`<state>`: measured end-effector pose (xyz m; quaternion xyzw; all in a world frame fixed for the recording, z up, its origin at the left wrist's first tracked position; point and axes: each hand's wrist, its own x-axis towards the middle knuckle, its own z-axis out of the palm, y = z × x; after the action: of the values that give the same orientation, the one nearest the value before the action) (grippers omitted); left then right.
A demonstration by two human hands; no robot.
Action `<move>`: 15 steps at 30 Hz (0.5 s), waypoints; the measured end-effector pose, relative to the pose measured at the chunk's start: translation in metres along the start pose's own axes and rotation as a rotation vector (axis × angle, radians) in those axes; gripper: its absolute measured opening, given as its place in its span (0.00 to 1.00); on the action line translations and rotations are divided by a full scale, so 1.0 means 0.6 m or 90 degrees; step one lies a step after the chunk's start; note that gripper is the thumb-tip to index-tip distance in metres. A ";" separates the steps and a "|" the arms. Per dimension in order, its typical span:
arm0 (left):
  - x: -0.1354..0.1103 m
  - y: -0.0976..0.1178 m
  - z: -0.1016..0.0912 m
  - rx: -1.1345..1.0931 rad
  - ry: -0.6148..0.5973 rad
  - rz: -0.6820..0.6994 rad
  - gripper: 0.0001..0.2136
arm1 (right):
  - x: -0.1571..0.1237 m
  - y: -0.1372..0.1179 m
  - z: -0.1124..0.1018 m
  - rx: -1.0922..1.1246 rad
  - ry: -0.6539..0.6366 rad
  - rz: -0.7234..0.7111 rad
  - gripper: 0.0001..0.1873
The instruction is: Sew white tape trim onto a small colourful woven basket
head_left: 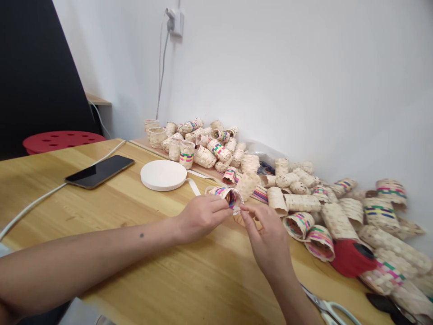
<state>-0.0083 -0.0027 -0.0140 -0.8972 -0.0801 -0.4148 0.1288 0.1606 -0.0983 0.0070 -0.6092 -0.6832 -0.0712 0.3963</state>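
I grasp the small woven basket (220,193) with my left hand (203,219); its open mouth faces roughly three o'clock, in front of me near the middle of the tabletop (203,284). My right hand (270,234) pinches the rim between thumb and forefinger. A white ribbon (194,186) comes from the roll (163,175) at ten o'clock; my left hand hides where it ends. For good work here, I'd judge the left grip should steady the wall without squashing the thin weave, while the right pinch stays light and close to the rim. Other woven baskets (219,150) crowd eleven round to four; scissors (326,307) lie near five. Bare wood opens from six to eight, up to the table's near edge.
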 end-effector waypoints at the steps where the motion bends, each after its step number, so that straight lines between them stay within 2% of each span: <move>1: 0.000 0.000 0.000 0.007 -0.014 0.008 0.12 | 0.000 0.001 -0.002 -0.028 0.001 -0.033 0.11; 5: 0.000 0.006 0.000 0.014 -0.048 0.044 0.13 | -0.003 -0.005 0.001 -0.068 -0.046 -0.024 0.10; 10: 0.000 0.011 -0.001 0.006 -0.036 0.066 0.12 | -0.003 -0.009 0.005 -0.057 -0.093 0.028 0.09; 15: 0.002 0.015 -0.005 -0.010 -0.025 0.073 0.12 | -0.006 -0.018 0.010 -0.043 -0.066 0.036 0.10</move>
<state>-0.0076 -0.0125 -0.0127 -0.9093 -0.0278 -0.3897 0.1435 0.1481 -0.1001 0.0052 -0.6441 -0.6827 -0.0513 0.3412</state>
